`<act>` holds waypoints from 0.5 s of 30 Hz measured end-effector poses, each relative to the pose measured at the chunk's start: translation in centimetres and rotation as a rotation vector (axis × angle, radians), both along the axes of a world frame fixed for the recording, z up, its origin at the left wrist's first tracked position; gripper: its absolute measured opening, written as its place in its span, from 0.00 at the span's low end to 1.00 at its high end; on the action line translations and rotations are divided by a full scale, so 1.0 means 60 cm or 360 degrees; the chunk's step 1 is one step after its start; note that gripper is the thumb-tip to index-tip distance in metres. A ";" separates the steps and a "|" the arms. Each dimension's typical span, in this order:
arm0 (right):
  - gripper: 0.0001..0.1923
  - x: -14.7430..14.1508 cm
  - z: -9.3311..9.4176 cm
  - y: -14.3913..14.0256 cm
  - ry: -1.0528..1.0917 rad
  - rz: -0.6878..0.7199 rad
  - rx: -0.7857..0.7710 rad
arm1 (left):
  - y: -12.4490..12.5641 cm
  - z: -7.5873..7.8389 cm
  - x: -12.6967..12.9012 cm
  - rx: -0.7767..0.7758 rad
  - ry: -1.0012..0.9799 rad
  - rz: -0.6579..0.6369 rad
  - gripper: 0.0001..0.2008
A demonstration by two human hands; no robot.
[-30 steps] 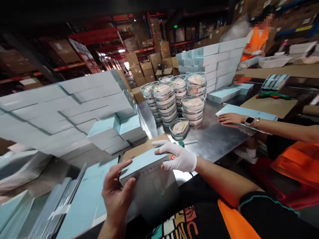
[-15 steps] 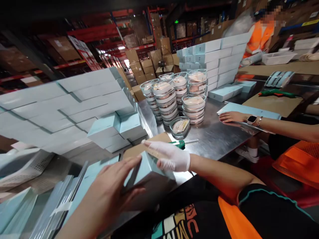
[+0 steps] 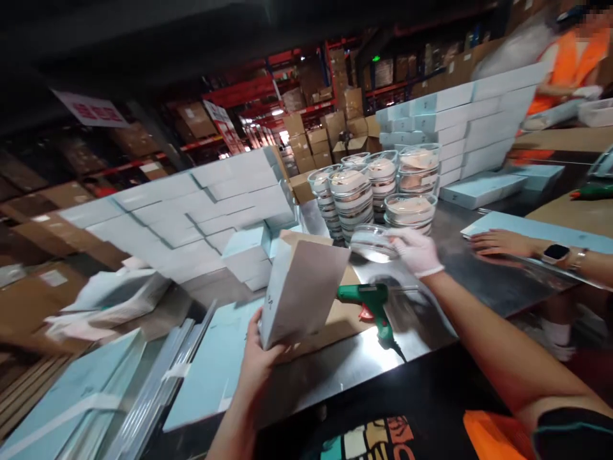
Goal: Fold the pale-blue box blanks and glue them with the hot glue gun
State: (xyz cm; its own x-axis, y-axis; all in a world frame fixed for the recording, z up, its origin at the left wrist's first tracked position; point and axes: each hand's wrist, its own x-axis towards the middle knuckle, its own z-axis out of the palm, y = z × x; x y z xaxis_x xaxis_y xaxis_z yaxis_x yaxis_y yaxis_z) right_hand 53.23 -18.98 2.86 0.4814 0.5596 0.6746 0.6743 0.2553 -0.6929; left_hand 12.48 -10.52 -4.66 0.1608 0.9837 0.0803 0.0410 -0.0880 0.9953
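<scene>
My left hand (image 3: 258, 358) grips the lower corner of a pale blue box (image 3: 301, 291) and holds it upright over the brown cardboard sheet (image 3: 335, 319). My right hand (image 3: 414, 249), in a white glove, is stretched forward and holds a clear round lidded container (image 3: 373, 243) just in front of the stacks of like containers (image 3: 357, 195). A green glue gun (image 3: 376, 306) lies on the metal table (image 3: 479, 287) between my two arms.
Pale blue boxes are piled high at the left (image 3: 191, 204) and at the back (image 3: 454, 121). Flat blue sheets (image 3: 211, 364) lie at the near left. Another person's hand (image 3: 500, 243) with a watch rests on a blue sheet at the right. A person in orange stands far right.
My right hand let go of the box and reached forward onto the clear container. My left hand tipped the box upright. The glue gun has come into full view.
</scene>
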 end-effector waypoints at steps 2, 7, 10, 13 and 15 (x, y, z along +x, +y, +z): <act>0.17 -0.008 0.044 -0.031 0.0134 0.0000 0.0239 | 0.001 -0.025 0.008 -0.0004 0.0014 -0.0064 0.56; 0.15 -0.073 0.118 -0.107 0.0312 0.0370 0.0354 | -0.003 -0.062 0.019 -0.0113 -0.0040 -0.0181 0.58; 0.13 -0.114 0.128 -0.124 0.0320 0.0583 0.0265 | -0.008 -0.076 0.018 -0.0214 -0.0153 -0.0249 0.60; 0.14 -0.131 0.133 -0.129 0.0387 0.0384 0.0450 | -0.010 -0.085 0.015 -0.0302 -0.0337 -0.0282 0.65; 0.15 -0.136 0.140 -0.131 0.0427 0.0178 0.0624 | -0.009 -0.090 0.012 -0.0299 -0.0358 -0.0287 0.67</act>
State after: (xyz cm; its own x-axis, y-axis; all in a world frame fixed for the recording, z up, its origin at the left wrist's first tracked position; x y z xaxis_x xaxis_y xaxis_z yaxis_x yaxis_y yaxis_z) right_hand 45.07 -26.84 11.24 0.6184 0.3463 0.7054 0.4386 0.5928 -0.6755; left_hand 13.22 -11.04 -10.05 0.3321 0.9421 -0.0465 -0.1811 0.1120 0.9771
